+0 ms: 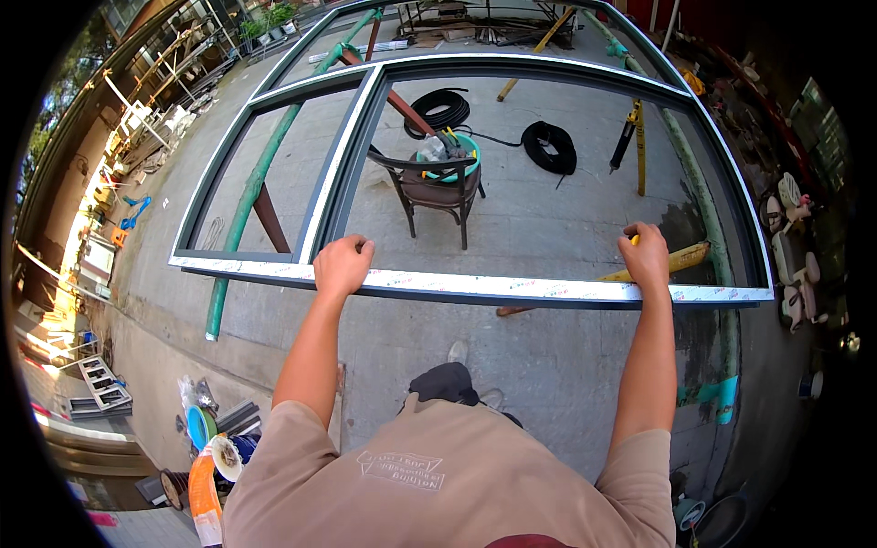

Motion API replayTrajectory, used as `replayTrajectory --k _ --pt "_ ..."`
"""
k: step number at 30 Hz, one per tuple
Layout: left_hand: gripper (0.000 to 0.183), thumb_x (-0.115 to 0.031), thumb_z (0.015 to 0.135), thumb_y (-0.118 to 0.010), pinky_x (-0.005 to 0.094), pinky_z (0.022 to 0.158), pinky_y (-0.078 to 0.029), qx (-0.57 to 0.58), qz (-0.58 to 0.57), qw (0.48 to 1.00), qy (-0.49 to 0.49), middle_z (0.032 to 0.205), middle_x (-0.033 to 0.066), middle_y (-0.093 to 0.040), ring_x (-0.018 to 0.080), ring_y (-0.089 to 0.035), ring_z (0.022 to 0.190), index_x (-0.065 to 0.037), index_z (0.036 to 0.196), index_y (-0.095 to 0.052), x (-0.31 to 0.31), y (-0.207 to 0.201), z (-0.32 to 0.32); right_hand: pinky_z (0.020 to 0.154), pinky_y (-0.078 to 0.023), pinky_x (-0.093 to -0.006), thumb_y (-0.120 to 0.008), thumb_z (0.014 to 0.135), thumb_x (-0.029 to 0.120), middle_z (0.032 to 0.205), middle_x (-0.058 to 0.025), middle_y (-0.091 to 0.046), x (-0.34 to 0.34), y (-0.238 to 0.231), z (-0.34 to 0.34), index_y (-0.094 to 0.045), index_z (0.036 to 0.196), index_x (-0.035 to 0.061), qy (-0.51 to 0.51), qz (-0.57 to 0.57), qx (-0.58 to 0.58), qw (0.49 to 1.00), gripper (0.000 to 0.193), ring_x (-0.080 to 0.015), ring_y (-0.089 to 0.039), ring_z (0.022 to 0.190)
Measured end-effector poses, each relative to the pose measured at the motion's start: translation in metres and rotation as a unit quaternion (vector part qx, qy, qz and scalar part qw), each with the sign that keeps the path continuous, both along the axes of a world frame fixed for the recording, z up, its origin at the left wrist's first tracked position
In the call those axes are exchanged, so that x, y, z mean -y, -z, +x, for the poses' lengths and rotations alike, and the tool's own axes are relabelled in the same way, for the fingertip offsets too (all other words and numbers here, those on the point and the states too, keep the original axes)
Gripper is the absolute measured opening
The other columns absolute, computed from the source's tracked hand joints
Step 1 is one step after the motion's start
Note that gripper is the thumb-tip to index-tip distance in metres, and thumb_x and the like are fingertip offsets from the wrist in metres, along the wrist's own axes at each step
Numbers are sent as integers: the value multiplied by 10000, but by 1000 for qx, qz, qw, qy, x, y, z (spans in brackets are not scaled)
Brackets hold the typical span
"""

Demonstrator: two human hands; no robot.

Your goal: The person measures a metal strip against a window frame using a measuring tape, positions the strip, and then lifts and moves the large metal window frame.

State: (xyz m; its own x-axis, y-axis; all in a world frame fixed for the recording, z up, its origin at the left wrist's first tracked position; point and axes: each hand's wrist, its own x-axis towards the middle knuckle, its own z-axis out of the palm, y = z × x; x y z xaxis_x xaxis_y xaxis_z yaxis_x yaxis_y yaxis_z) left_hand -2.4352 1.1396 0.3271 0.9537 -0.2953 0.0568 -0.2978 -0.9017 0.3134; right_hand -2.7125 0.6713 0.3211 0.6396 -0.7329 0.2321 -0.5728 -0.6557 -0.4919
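A large window frame point(475, 284), dark grey with white printed protective film on its faces, lies flat in front of me. My left hand point(343, 265) is closed over its near rail, just right of where the divider meets it. Whatever that hand grips, if anything, is hidden by the fingers. Farther right, my right hand point(647, 256) is also closed above the same rail. A small yellow object point(635, 240) pokes out between its thumb and fingers; the rest of it is covered.
Green pipes point(259, 178) and a yellow beam point(681, 261) run under the frame. Through its opening show a dark chair point(434, 190) bearing a teal basin point(470, 151), black coils point(549, 148) and a caulking gun point(625, 137). Buckets point(228, 454) stand at lower left.
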Motion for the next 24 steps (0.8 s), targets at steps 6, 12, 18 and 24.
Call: replayTrajectory --k 6,12,18,24 --pt "377 -454 996 -635 515 891 -560 -8 -7 1000 0 975 160 -794 407 -739 989 -148 1111 -824 -1 -3 -1 1008 -538 -464 -709 867 205 1189 -215 -717 -5 -8 4 -781 1087 4 12 -16 30 999 306 -416 -690 1106" --pt "361 -423 1006 -630 534 867 -560 3 -21 999 36 1016 185 -786 421 -737 976 -114 1054 -810 -1 -1 -3 987 -547 -473 -719 863 199 1157 -221 -718 5 3 -2 -781 1057 -3 26 -41 10 999 287 -419 -696 1082" --pt "346 -388 1005 -632 546 842 -569 10 -49 996 72 996 190 -780 432 -740 943 -85 1018 -798 -9 1 -2 979 -555 -472 -720 860 207 1152 -224 -717 -6 -4 7 -783 1046 -3 53 -45 -36 997 287 -415 -701 1071" --pt "334 -359 1003 -639 547 826 -574 -1 -68 992 107 981 185 -777 428 -743 919 -61 985 -790 -12 -7 -2 977 -556 -470 -722 858 211 1152 -207 -716 -6 -4 6 -780 1035 2 93 -79 -36 992 280 -413 -702 1058"
